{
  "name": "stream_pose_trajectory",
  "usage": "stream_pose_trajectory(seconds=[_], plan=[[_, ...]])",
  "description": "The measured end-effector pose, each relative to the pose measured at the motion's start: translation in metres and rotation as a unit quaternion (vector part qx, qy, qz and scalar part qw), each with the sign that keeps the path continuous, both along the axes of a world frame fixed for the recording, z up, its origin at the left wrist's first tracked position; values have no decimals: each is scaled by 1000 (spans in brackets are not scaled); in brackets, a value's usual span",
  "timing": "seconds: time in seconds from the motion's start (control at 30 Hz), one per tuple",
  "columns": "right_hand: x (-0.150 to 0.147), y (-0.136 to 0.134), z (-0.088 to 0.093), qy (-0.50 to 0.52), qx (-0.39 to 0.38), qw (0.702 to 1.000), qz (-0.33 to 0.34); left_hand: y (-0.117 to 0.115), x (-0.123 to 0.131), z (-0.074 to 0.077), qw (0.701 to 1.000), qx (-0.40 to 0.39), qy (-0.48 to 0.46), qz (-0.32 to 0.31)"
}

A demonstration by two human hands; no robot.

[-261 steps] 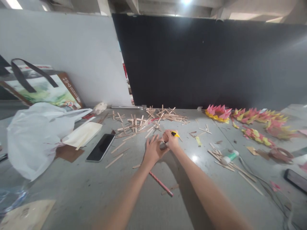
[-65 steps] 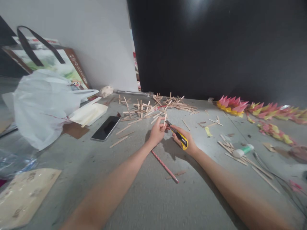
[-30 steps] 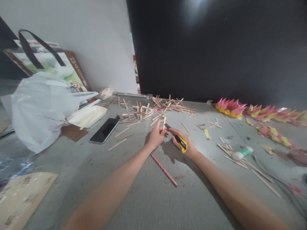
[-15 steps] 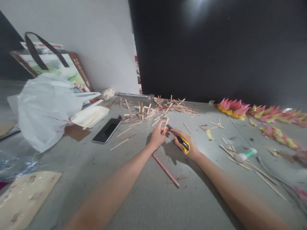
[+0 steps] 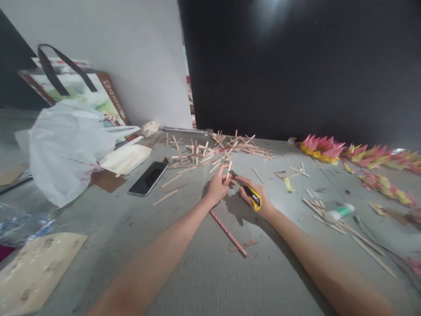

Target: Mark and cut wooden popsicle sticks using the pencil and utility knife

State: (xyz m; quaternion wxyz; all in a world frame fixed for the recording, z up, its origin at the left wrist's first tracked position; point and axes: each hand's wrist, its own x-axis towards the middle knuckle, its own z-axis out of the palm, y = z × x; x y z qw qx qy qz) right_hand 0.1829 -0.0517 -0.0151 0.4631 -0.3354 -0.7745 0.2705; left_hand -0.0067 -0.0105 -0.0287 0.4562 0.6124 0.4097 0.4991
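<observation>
Between the fingers of my left hand [image 5: 217,185] is a short wooden stick [image 5: 229,169], its upper end poking out. My right hand [image 5: 259,199] is closed around a yellow and black box cutter [image 5: 252,196], whose front end points at the left hand's fingertips. Whether the blade touches the stick I cannot tell. Below my hands a pink pencil [image 5: 230,236] lies slantwise on the grey table [image 5: 184,272], across a thin brown stick [image 5: 248,244].
Behind my hands lies a pile of wooden sticks [image 5: 243,147]. On the left are a phone [image 5: 148,178], a white plastic bag [image 5: 66,151] and a paper bag [image 5: 112,98]. A glue stick [image 5: 340,212] and pink-yellow paper folds [image 5: 322,148] are on the right.
The view has shifted very slightly, so everything sits a little further right. Both hands keep the same hold on the stick and the box cutter.
</observation>
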Motion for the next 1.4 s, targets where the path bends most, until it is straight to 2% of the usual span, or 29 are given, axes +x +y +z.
stream_pose_trajectory(seconds=[0.43,0.97,1.1,1.23,1.4], plan=[[2,-1,1,-8,-22,1000,-18,-1,-1,2,1000,6,19,2],[1,-2,-2,-29,38,998,-30,-6,3,6,1000,16,15,-10],[0,-3,-3,-29,-13,999,-35,-6,5,8,999,6,37,14],[-1,-2,-4,53,-99,993,-37,-1,6,5,999,-2,29,32],[2,0,3,96,-105,987,-82,2,6,2,998,-18,29,44]])
